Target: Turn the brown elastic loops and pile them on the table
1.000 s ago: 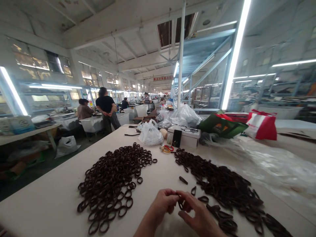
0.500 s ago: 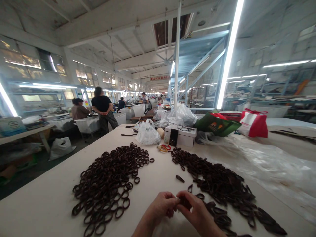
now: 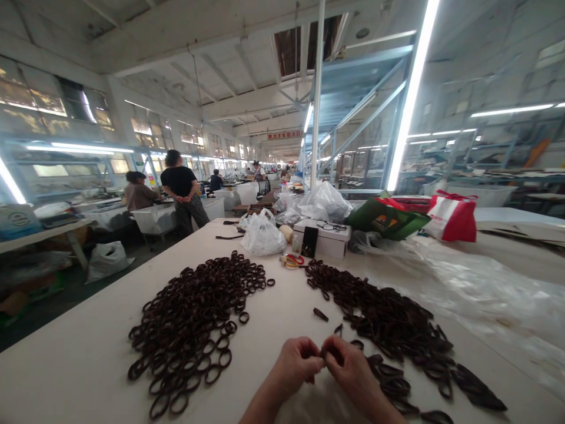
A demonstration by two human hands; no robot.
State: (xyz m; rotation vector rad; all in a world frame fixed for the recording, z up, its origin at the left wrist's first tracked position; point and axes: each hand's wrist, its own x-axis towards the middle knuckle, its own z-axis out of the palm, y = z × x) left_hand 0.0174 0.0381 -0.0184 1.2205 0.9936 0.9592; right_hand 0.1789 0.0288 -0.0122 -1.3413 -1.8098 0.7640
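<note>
Low in the view, my left hand (image 3: pixel 296 364) and my right hand (image 3: pixel 348 365) meet at the fingertips, both closed in a pinch. Between them shows a bit of a small dark brown loop (image 3: pixel 325 354); the fingers hide most of it. Left of my hands lies a heap of round dark brown loops (image 3: pixel 189 312), open like rings. To their right spreads a second heap of flatter, narrow brown loops (image 3: pixel 388 318). A single flat loop (image 3: pixel 321 314) rests on the table just beyond my hands.
The pale table (image 3: pixel 101 353) has a white plastic bag (image 3: pixel 263 234), scissors (image 3: pixel 292 261), a dark phone (image 3: pixel 309 242) leaning on a white box (image 3: pixel 329 238), a green bag (image 3: pixel 388 218), a red-and-white bag (image 3: pixel 454 217) and clear plastic sheeting (image 3: pixel 494 294). A person (image 3: pixel 180 188) stands beyond.
My hands have shifted slightly, with the left fingers more arched and the fingertips still together. The view has tilted a little. Both heaps look the same.
</note>
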